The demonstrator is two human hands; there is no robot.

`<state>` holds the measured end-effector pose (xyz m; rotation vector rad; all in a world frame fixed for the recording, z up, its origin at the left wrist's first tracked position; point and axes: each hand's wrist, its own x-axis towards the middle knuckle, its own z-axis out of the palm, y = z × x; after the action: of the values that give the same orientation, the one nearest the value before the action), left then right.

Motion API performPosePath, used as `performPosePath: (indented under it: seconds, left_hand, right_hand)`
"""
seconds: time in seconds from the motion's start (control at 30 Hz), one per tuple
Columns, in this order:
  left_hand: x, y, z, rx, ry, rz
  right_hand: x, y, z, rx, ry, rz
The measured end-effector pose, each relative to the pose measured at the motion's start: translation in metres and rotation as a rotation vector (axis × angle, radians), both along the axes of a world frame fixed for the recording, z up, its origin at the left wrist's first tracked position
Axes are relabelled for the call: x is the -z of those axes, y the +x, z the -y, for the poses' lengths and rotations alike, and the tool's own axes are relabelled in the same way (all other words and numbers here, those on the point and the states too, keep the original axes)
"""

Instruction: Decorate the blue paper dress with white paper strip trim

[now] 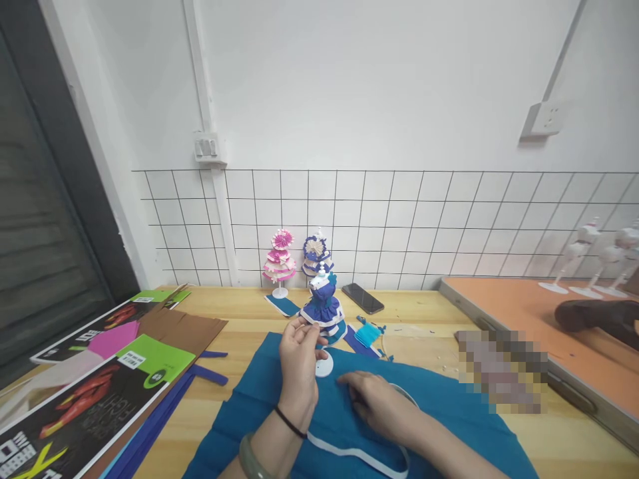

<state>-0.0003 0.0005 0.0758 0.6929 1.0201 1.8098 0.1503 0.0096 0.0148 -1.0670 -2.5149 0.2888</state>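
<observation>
A small blue ruffled dress [322,306] with white trim stands upright on a little white dress form; its round base [324,365] rests on the teal fabric [259,399]. My left hand [299,356] is at the front left of the skirt, fingers closed at its hem. My right hand [377,402] lies on the teal fabric, index finger stretched toward the base and the others loosely bent. Nothing shows in it. Behind that hand, the pale rim [407,394] of something round is partly hidden. A narrow white ribbon [359,454] curves across the fabric between my forearms.
Pink [280,263] and blue-white [315,256] dressed forms stand by the wall. A phone [363,298] and light-blue pieces [368,334] lie nearby. Paper packs [114,392] and blue strips [210,374] cover the left. An orange board [519,299] at right carries white forms [582,256].
</observation>
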Motion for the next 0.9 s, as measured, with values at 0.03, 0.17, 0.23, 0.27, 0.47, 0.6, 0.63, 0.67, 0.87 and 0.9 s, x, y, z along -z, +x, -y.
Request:
performPosePath:
  seconds: [0.03, 0.17, 0.23, 0.27, 0.47, 0.6, 0.63, 0.67, 0.87, 0.9]
  left_hand:
    - [0.0, 0.0, 0.0, 0.004, -0.001, 0.0]
    - [0.0, 0.0, 0.001, 0.023, 0.004, -0.014]
    - [0.0, 0.0, 0.001, 0.027, 0.006, -0.02]
    - [-0.001, 0.0, 0.001, 0.028, 0.003, -0.02]
    - [-0.003, 0.001, 0.002, 0.031, -0.014, -0.008]
    - [0.0, 0.0, 0.001, 0.035, -0.007, -0.034]
    - [0.001, 0.0, 0.001, 0.036, -0.005, -0.041]
    - [0.001, -0.001, 0.001, 0.038, -0.003, -0.049]
    - [-0.002, -0.001, 0.001, 0.038, -0.011, -0.05]
    - [-0.002, -0.001, 0.001, 0.037, -0.01, -0.045]
  right_hand:
    - [0.0, 0.0, 0.0, -0.002, -0.003, -0.003]
    - [0.001, 0.005, -0.001, 0.001, -0.134, -0.097]
    - [0.001, 0.007, -0.002, 0.0, -0.27, -0.233]
    - [0.0, 0.008, -0.002, -0.008, -0.35, -0.322]
    - [-0.017, 0.005, 0.004, -0.089, -0.837, -0.855]
    - [-0.031, 0.001, 0.009, -0.09, -0.921, -0.884]
    - [-0.033, 0.0, 0.01, -0.091, -0.942, -0.865]
    - [-0.036, -0.001, 0.01, -0.093, -0.96, -0.846]
    - [-0.043, -0.007, 0.012, -0.085, -0.919, -0.819]
    - [-0.044, -0.008, 0.013, -0.084, -0.914, -0.82]
